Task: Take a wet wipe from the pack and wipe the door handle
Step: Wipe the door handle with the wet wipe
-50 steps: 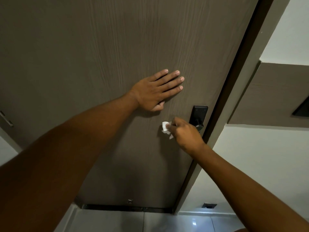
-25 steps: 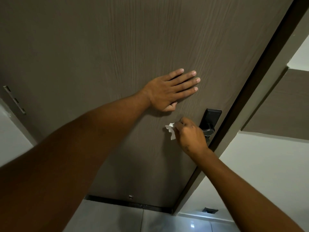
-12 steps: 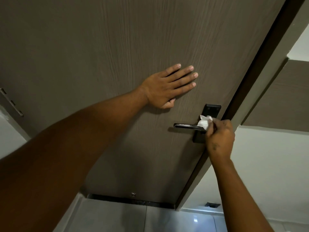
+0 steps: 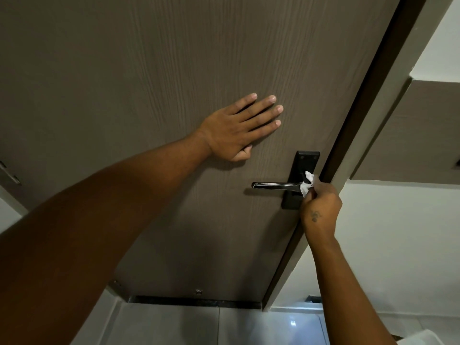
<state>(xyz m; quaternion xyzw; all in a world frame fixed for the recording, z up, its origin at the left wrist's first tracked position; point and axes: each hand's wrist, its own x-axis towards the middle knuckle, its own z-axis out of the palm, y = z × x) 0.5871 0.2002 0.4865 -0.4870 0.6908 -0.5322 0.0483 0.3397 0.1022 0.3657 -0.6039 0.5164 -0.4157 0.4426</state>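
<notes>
Now the right hand pinches a white wet wipe against the lever handle; the left hand lies flat, released, on the door

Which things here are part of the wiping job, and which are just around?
Part of the job:
- wipe, pinched in the right hand
- door handle, wiped at its plate end
- left hand, flat on the door

Just around:
- backplate
- door frame
- wall
- floor
- hinge

The pack is not in view.
</notes>
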